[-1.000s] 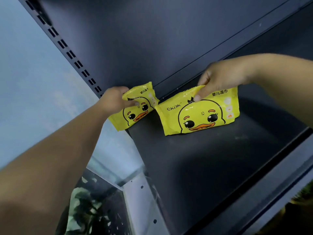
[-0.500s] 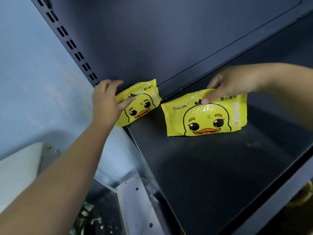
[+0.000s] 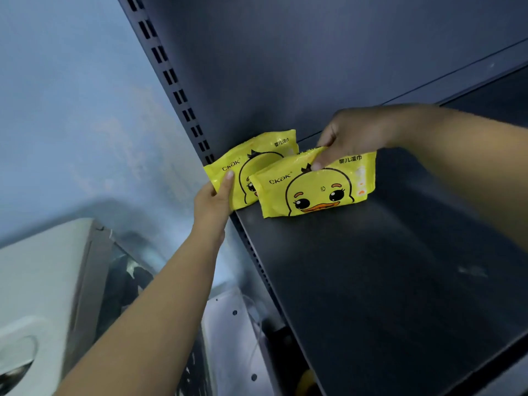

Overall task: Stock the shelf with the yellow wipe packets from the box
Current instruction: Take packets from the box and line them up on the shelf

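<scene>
two yellow wipe packets, rear packet and front packet, on one shelf, two hands gripping.

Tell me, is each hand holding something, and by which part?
Yes. The left hand grips the rear yellow wipe packet at its lower left corner. The right hand pinches the front yellow wipe packet at the middle of its top edge.
</scene>
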Demonstrator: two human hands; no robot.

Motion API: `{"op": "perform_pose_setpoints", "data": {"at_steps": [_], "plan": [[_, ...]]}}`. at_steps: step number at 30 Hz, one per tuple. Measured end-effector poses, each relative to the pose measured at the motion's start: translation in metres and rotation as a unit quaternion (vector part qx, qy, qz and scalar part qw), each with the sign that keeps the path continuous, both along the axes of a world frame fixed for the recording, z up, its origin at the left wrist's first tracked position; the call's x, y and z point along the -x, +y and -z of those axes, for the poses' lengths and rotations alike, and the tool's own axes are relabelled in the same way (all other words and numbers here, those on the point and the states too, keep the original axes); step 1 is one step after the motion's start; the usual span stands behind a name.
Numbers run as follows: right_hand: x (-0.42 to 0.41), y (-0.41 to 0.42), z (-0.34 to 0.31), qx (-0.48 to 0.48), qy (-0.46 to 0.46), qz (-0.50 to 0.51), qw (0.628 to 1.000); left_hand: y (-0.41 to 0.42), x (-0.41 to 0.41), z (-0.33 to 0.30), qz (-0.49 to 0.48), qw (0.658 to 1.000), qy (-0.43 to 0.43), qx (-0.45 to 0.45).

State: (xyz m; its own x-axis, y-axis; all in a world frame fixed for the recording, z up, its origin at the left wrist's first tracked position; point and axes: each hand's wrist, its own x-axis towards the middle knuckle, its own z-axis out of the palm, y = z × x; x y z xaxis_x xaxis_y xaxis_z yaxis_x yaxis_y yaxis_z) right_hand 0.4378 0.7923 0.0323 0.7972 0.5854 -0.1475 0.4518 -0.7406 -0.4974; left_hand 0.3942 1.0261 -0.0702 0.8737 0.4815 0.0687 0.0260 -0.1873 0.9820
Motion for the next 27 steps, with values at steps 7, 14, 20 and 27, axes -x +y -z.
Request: {"op": "perform_pose_setpoints", "data": {"at_steps": [7, 14, 20, 27], "plan": [[-0.025, 0.027, -0.006, 0.040, -0.033, -0.033, 0.998, 0.006, 0.008, -0.004, 0.002, 0.998, -0.004, 0.057], [-0.037, 0.060, -0.007, 0.021, -0.080, -0.095, 0.992, -0.009, 0.041, -0.013, 0.006, 0.999, -0.007, 0.053], [-0.040, 0.077, 0.008, -0.020, -0.111, -0.093, 0.989, -0.019, 0.048, -0.023, 0.036, 0.999, 0.002, 0.012], [-0.032, 0.050, 0.011, -0.103, -0.153, -0.030, 0.982, -0.016, 0.059, -0.022, 0.006, 0.999, 0.041, 0.021]]}}
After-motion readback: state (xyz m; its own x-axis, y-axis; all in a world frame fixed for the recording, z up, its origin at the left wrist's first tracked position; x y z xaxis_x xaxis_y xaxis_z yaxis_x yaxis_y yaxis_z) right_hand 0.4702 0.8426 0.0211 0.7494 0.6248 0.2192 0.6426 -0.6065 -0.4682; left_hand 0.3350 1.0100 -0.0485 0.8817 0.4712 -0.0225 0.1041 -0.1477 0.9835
